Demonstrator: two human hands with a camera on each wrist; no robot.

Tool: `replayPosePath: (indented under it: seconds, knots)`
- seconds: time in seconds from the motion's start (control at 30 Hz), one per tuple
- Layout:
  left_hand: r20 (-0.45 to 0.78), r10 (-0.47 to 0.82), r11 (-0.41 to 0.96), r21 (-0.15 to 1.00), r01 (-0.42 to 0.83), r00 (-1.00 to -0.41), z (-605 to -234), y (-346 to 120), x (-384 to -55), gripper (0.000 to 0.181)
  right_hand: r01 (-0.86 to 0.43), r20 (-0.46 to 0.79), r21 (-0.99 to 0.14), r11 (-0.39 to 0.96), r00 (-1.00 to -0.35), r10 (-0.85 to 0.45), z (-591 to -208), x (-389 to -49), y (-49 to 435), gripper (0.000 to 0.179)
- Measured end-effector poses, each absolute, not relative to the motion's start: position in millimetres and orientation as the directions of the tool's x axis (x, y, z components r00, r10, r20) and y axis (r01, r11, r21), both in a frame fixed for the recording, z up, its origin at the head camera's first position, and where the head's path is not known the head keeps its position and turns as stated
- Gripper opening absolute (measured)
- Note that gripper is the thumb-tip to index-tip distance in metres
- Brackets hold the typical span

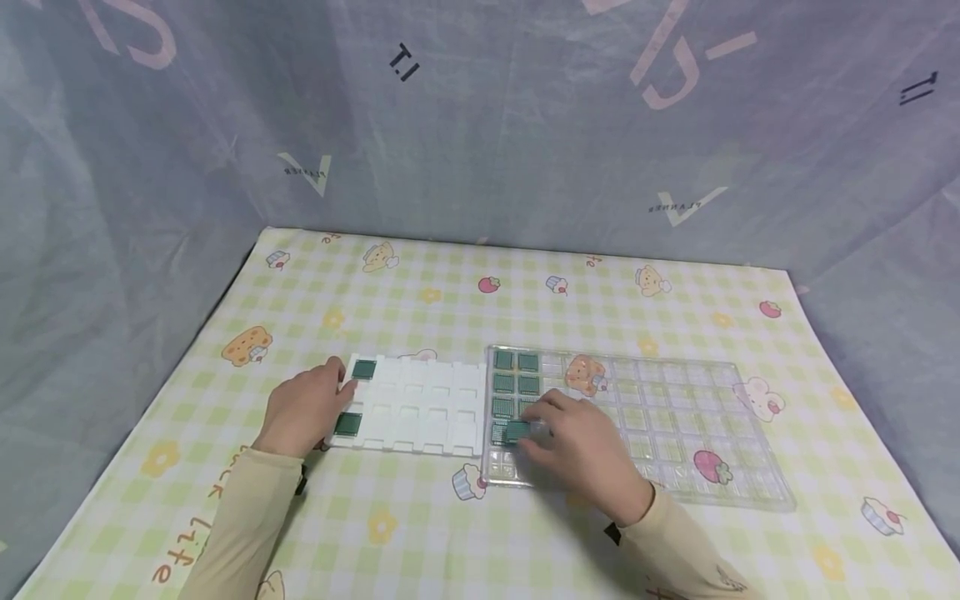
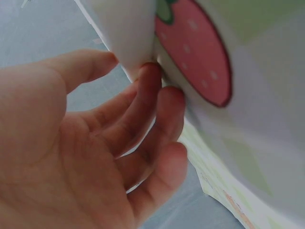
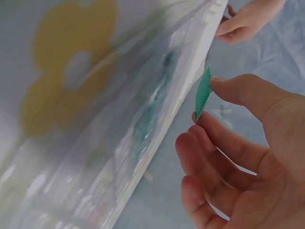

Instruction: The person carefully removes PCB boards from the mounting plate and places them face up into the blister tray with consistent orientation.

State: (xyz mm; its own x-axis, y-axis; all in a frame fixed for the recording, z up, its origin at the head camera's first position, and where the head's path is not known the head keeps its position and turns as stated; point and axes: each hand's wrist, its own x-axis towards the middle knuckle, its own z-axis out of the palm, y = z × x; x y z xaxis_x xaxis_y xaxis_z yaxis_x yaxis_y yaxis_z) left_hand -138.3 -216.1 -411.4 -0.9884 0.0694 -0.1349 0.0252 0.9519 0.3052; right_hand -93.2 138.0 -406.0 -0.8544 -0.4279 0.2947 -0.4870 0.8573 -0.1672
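Note:
Between thumb and index finger, my right hand point(image 1: 581, 450) pinches a small green circuit board point(image 3: 204, 94) above the lower left cells of a clear compartment tray point(image 1: 678, 475). Several green circuit boards point(image 1: 504, 383) fill cells in that tray's two left columns; the hand covers some of this area. To the left lies a white slotted tray point(image 1: 427, 400) with one green board point(image 1: 364, 369) at its upper left corner and another point(image 1: 347, 424) at its lower left. My left hand point(image 1: 303, 408) holds the white tray's left edge, with curled fingertips point(image 2: 150, 71) against it.
A checked tablecloth point(image 1: 420, 525) with cartoon prints covers the table. The two trays lie side by side, nearly touching. Grey-purple fabric point(image 1: 480, 150) hangs behind the table and along its sides.

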Motion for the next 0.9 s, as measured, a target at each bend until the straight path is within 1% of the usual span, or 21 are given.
replayPosePath:
  seconds: [0.27,0.63,0.9]
  knots:
    - [-0.131,0.073,0.951,0.307,0.029,-0.989,-410.8,-216.5,-137.6,0.026,-0.424,0.216,-0.187,0.886,-0.898,-0.384,-411.3,-93.9,150.9,0.028]
    - [-0.134,0.071,0.953,0.303,0.028,-0.988,-412.4,-215.9,-138.6,0.026,-0.421,0.179,-0.19,0.887,-0.903,-0.391,-417.1,-96.0,153.2,0.029]
    - [-0.141,0.067,0.953,0.302,0.021,-0.988,-412.9,-215.8,-139.1,0.027,-0.435,0.182,-0.171,0.884,-0.896,-0.406,-420.4,-96.1,151.5,0.029]
